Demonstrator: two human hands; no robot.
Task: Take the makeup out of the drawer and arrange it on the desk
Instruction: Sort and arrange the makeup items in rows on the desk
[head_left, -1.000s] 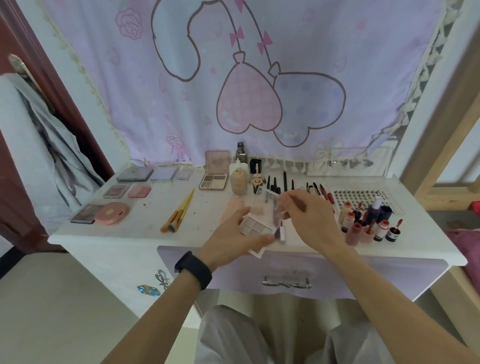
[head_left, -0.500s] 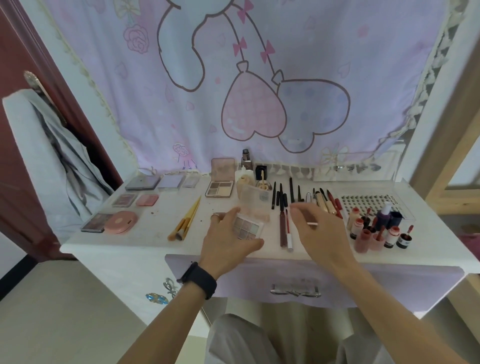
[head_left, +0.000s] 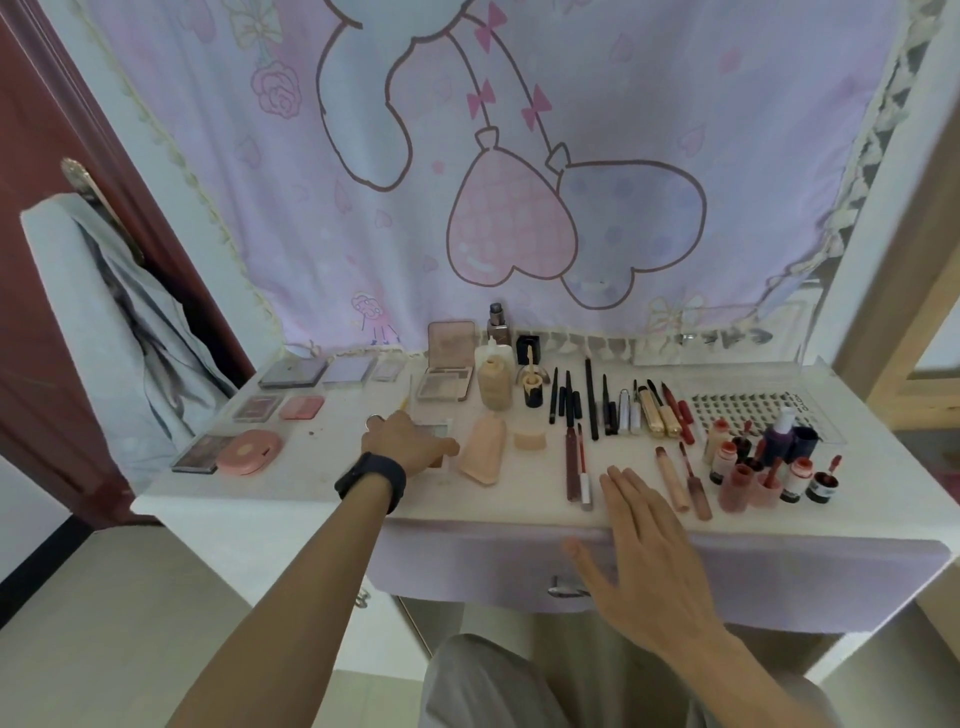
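My left hand (head_left: 402, 441), with a black watch on the wrist, grips a small eyeshadow palette with a clear lid (head_left: 435, 431) on the white desk (head_left: 311, 488), left of centre. My right hand (head_left: 641, 551) hovers flat with straight fingers over the desk's front edge and holds nothing. It partly hides the handle (head_left: 561, 590) of the lilac drawer (head_left: 467, 571), which is shut. A pink pouch (head_left: 485, 449) and a beige sponge (head_left: 530, 438) lie just right of the palette.
Flat palettes (head_left: 293, 371) and a round pink compact (head_left: 249, 451) fill the desk's left side. An open palette (head_left: 449, 374), a foundation bottle (head_left: 493, 382) and a row of pencils (head_left: 592, 405) stand behind. Lip glosses (head_left: 576, 462), small bottles (head_left: 753, 467) and a lash tray (head_left: 737, 410) are right.
My left hand carried the small palette leftward and lowered it to the desk. My right hand drew back from the pencils to the front edge, fingers spread, holding nothing.
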